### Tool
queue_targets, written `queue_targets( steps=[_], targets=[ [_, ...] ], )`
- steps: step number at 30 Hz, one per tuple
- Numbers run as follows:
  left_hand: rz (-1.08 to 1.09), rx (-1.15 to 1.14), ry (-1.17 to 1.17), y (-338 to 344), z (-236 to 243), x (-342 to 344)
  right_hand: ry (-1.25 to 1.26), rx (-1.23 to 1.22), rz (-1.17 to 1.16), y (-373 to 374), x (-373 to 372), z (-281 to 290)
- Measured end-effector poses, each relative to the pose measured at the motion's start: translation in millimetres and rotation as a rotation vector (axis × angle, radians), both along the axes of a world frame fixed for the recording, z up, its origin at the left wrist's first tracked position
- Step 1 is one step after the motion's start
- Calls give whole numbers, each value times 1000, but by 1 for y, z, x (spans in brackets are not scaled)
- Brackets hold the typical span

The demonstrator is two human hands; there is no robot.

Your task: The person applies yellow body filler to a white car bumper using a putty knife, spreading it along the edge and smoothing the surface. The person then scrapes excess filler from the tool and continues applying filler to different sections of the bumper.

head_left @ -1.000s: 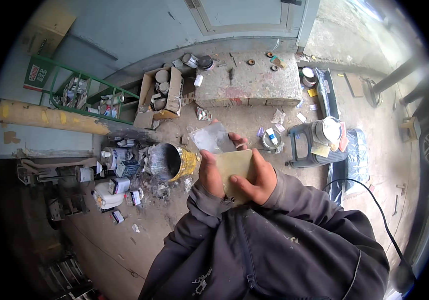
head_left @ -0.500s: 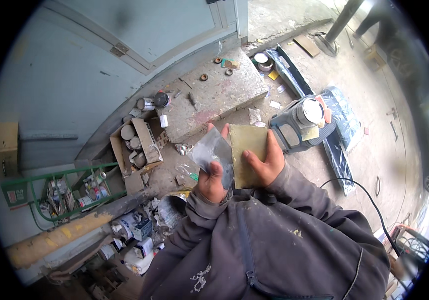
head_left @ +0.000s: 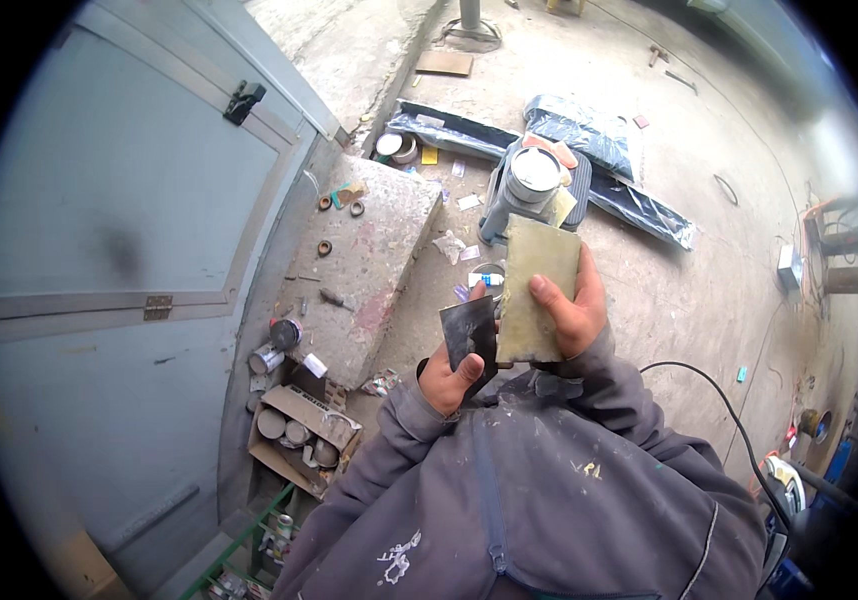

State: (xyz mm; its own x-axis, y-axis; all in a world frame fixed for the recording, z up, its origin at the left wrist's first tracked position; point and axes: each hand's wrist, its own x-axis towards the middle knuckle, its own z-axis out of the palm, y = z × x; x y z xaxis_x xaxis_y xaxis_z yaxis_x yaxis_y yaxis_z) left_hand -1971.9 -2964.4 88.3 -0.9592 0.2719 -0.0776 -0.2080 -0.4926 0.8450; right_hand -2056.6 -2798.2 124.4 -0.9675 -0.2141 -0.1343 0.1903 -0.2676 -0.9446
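Note:
In front of my chest, my left hand [head_left: 443, 382] grips a thin dark plate [head_left: 470, 328] with a smeared face, thumb across its lower part. Beside it, my right hand [head_left: 581, 312] holds a larger rectangular board [head_left: 539, 245], yellowish-tan and flat, with the thumb lying on its face. The inner edges of the two pieces meet or nearly meet; whether they touch I cannot tell. Most fingers of both hands are hidden behind the pieces. Just beyond the board, an open can [head_left: 535, 173] with a pale top stands on a grey-blue plastic stool [head_left: 495, 212].
A stained concrete step [head_left: 389, 220] lies ahead to the left, with tape rolls and small tools on it. Near the blue-grey door [head_left: 99, 200] sits a cardboard box [head_left: 294, 402] of used cans. Plastic-wrapped parts [head_left: 589, 135] lie past the stool. A black cable [head_left: 714, 385] curves at right.
My view has swung round, so the stool and step appear further left. The plate in my left hand has tilted and now looks dark instead of shiny grey. Both hands keep their hold.

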Motion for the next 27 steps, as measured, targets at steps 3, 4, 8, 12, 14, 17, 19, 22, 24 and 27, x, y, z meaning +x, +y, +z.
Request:
queue_targets(
  steps=[3, 4, 8, 12, 14, 17, 19, 22, 24, 27],
  targets=[
    [-215, -208, 44, -5, 3, -31, -57, 40, -1, 23, -15, 2],
    [-242, -378, 158, -6, -1, -42, -38, 90, 25, 28, -17, -1],
    [-217, -971, 545, -14, -19, -86, -41, 243, 248, 45, -22, -4],
    [-310, -1086, 622, -7, -8, -133, -159, 138, 447, 71, -26, 10],
    [-330, -1057, 730, -10, -14, -144, -323, -93, 187, 76, -30, 7],
    [-416, -1021, 780, -5, -8, -168, -208, 311, 106, 79, -25, -28],
    [-432, -910, 729, -13, -13, -181, -222, 159, 287, 69, -18, -9],
    [-525, -583, 494, -29, -47, -206, -218, -174, -155, 45, 8, -17],
    [-526, -294, 140, -19, -49, -209, -147, -204, -513, 24, 25, -26],
    [-637, -220, -45, -21, -61, -216, -159, -206, -771, -18, 45, -39]
  ],
)
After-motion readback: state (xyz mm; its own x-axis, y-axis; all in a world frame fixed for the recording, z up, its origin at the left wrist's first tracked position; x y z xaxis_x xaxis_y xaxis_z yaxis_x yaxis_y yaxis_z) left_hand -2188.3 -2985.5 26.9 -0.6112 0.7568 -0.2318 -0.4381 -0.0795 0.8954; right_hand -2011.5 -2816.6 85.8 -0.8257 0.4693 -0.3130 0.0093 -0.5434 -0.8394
